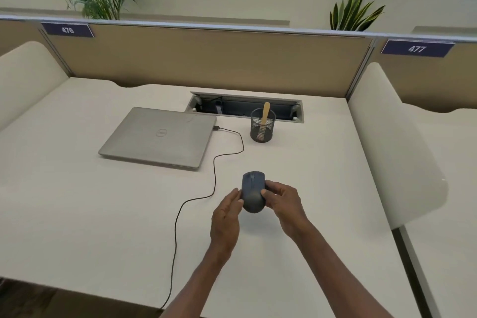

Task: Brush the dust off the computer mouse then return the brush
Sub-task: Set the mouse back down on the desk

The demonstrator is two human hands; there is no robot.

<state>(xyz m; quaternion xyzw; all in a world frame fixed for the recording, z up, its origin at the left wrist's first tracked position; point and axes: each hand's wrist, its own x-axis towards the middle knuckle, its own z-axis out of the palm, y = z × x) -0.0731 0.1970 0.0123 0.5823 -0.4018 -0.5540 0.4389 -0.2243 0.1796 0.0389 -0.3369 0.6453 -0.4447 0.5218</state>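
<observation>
A dark grey computer mouse (253, 190) is in the middle of the white desk (77, 214), held between both hands. My left hand (225, 217) touches its left side with fingers along it. My right hand (282, 201) grips its right side with thumb and fingers. Whether the mouse rests on the desk or is slightly lifted, I cannot tell. The brush (265, 116), with a pale wooden handle, stands upright in a black mesh cup (262, 128) behind the mouse, its bristles down inside.
A closed silver laptop (160, 137) lies at the back left, with a black cable (214, 178) running from it to the desk's front edge. An open cable tray (245, 107) sits behind the cup. Partition panels stand behind and at both sides.
</observation>
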